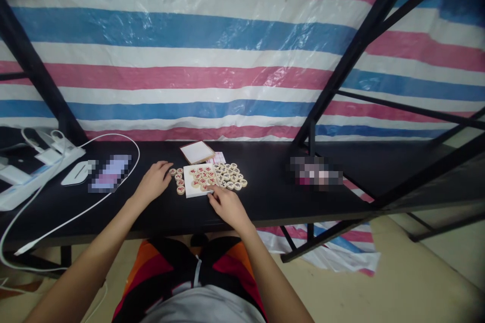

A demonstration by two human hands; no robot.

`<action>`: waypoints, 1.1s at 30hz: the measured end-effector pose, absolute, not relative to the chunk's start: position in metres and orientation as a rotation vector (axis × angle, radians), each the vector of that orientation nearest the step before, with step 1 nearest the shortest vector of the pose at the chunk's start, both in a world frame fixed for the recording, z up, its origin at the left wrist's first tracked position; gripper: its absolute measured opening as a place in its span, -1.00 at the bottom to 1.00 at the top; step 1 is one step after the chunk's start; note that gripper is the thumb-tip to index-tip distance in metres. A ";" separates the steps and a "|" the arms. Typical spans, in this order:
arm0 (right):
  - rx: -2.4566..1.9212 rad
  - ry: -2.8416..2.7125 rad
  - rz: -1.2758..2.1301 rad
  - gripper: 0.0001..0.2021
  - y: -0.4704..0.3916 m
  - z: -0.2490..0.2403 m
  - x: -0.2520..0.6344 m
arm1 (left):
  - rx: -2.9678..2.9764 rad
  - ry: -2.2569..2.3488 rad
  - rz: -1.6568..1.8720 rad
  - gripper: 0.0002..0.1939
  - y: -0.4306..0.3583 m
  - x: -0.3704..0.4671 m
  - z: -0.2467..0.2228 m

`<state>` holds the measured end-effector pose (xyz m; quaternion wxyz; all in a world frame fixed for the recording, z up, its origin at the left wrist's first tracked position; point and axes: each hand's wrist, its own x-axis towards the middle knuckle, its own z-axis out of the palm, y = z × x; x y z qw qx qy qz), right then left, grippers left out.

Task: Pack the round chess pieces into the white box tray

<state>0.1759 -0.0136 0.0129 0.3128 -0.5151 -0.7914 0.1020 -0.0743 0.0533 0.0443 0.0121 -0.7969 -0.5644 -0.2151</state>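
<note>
Round xiangqi pieces with red characters [201,180] lie on a white square box lid or tray [192,193] on the black desk. My right hand [228,206] reaches over its lower right edge, fingers partly stretched and fingertips at the red pieces there. Whether it pinches one is hard to see. Just right of the white square sits a cluster of pieces with black characters [232,177]. Several more red pieces [180,182] stand in a short column to its left. Beside them, my left hand [155,180] rests open, its fingertips next to the outermost piece [173,172].
Behind the pieces lie a white panel with a brown edge [197,152] and a pink-and-white paper [217,158]. A power strip [49,171], white cable [138,154] and blurred phone-like object [110,173] are at left. Black metal frame bars [341,53] slant at right.
</note>
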 end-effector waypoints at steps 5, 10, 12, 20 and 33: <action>-1.360 -2.079 0.278 -0.73 -0.013 0.012 0.176 | -2.638 -1.577 -0.522 -0.69 0.061 -0.036 0.065; -1.353 -2.084 0.290 -0.75 -0.013 0.013 0.176 | -2.646 -1.553 -0.262 -0.77 0.075 0.001 0.066; -1.342 -2.083 0.295 -0.75 -0.012 0.013 0.177 | -2.633 -1.540 -0.180 -0.75 0.079 0.005 0.064; -1.342 -2.076 0.290 -0.76 -0.012 0.013 0.177 | -2.702 -1.640 -0.226 -0.72 0.084 -0.001 0.057; -1.334 -2.072 0.317 -0.76 -0.012 0.013 0.177 | -2.474 -1.882 -0.989 -0.75 0.055 -0.045 0.070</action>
